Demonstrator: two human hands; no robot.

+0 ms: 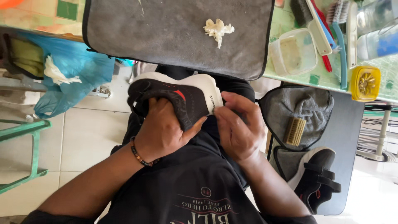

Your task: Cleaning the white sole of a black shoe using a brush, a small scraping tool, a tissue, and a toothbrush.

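A black shoe with a white sole and a red accent rests on my lap, below the table edge. My left hand reaches into its opening and grips the collar; a beaded bracelet circles that wrist. My right hand pinches the shoe's heel end, fingers curled against the white sole. A matching black shoe with straps lies on a grey cloth at the right. A small bristle brush sits on another grey cloth beside it.
A grey mat covers the table, with a crumpled white tissue on it. A clear plastic tub, brushes and a yellow lid lie at the right. A blue plastic bag hangs left, above a green stool.
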